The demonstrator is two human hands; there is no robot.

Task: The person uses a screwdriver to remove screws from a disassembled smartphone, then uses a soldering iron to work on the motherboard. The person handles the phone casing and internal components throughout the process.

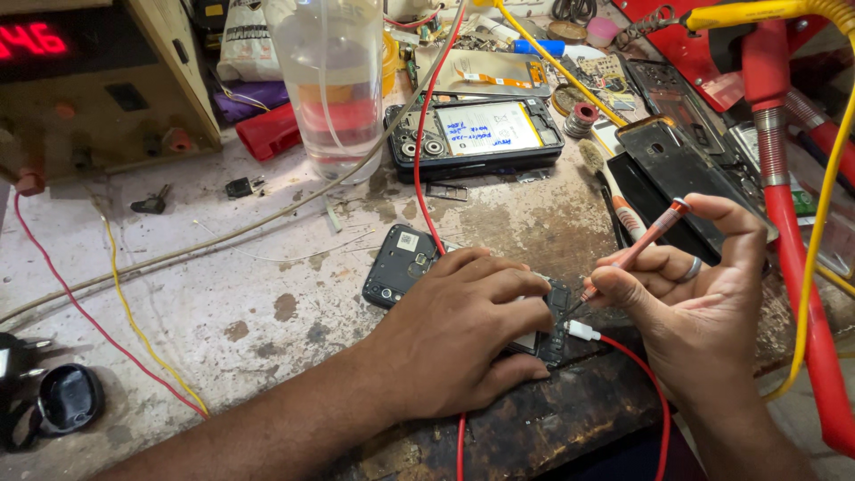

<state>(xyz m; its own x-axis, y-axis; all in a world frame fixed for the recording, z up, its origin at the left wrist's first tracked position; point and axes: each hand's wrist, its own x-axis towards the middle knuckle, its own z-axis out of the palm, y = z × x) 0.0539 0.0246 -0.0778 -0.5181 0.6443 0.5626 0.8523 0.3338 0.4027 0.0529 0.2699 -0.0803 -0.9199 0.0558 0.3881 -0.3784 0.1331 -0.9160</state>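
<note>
Bare forearms, ringed right hand (704, 312)

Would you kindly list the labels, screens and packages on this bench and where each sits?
Red digit display: top left, dark panel on a tan box.
White handwritten label: on the opened phone at top centre.
Small white sticker: on the phone under the left hand.
White printed bag: top, behind the clear jar.
</note>
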